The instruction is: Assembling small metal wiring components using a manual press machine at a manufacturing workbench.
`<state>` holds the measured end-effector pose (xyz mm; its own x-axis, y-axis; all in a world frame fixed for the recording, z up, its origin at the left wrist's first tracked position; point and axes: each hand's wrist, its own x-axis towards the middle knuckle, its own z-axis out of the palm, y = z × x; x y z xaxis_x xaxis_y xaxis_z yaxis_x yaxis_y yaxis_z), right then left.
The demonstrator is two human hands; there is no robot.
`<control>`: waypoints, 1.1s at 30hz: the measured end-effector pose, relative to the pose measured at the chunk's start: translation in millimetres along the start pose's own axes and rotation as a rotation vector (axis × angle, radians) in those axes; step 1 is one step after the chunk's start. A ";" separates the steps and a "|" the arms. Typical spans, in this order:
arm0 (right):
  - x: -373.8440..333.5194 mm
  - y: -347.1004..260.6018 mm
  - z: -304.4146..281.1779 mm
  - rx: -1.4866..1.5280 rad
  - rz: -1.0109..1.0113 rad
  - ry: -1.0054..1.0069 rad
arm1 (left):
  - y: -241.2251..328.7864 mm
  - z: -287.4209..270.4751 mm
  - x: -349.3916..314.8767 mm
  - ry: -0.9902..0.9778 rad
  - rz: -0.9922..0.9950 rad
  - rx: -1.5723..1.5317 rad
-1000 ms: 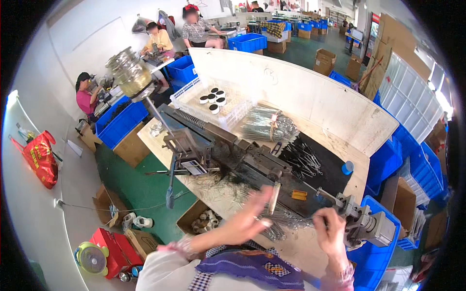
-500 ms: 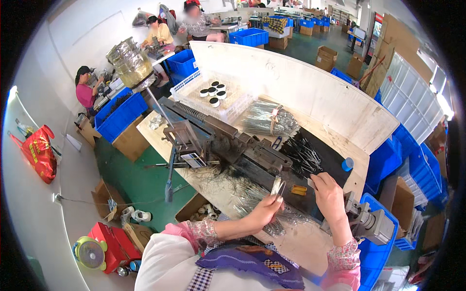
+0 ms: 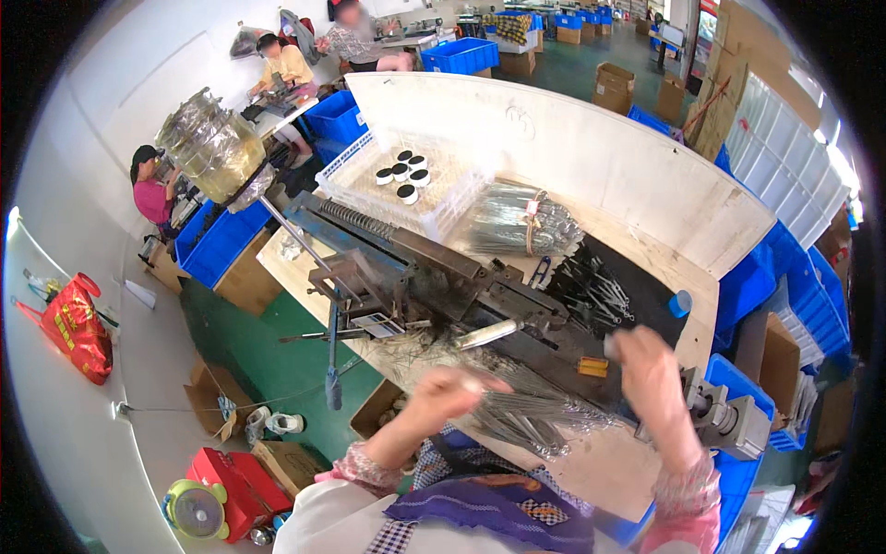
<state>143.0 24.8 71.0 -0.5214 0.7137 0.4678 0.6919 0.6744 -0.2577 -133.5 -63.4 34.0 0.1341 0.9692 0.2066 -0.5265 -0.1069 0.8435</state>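
Observation:
My left hand (image 3: 445, 395), smeared by motion, is over the near edge of the bench, beside a heap of thin metal wire pieces (image 3: 531, 420). Whether it holds anything is unclear. Above it, a pale-wrapped lever handle (image 3: 489, 334) juts from the dark metal bench machine (image 3: 443, 277). My right hand (image 3: 651, 365), also blurred, is raised at the machine's right end with its fingertips together. A small whitish thing shows at those fingertips, too blurred to name. Close to the right hand lies a yellow block (image 3: 592, 367) on the machine bed. Looped wire pieces (image 3: 600, 291) lie on a black mat beyond.
A tied bundle of wires (image 3: 517, 222) and a white crate (image 3: 461, 198) with several black-topped round pieces stand behind the machine. A blue cap (image 3: 680, 304) sits at the right. A white board (image 3: 572, 152) walls the far side. Other people work at the upper left.
My left hand has moved left, away from the lever handle, which has swung lower to the left. The shiny wire loop no longer shows in it. My right hand has shifted slightly right.

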 end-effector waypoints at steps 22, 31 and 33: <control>11.3 11.8 19.4 0.279 -0.156 0.127 | -25.7 48.4 97.8 -0.210 0.780 1.715; 35.5 11.8 46.6 0.444 0.005 0.023 | -79.7 -1.5 12.6 0.301 -0.568 -0.085; 37.9 10.2 47.9 0.441 0.004 0.007 | -76.7 -32.5 30.6 0.092 -0.581 -0.493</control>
<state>106.3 67.8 45.6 -0.5143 0.7164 0.4715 0.4136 0.6888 -0.5954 -116.3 -18.4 -40.4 0.4449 0.8562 -0.2626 -0.7093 0.5159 0.4804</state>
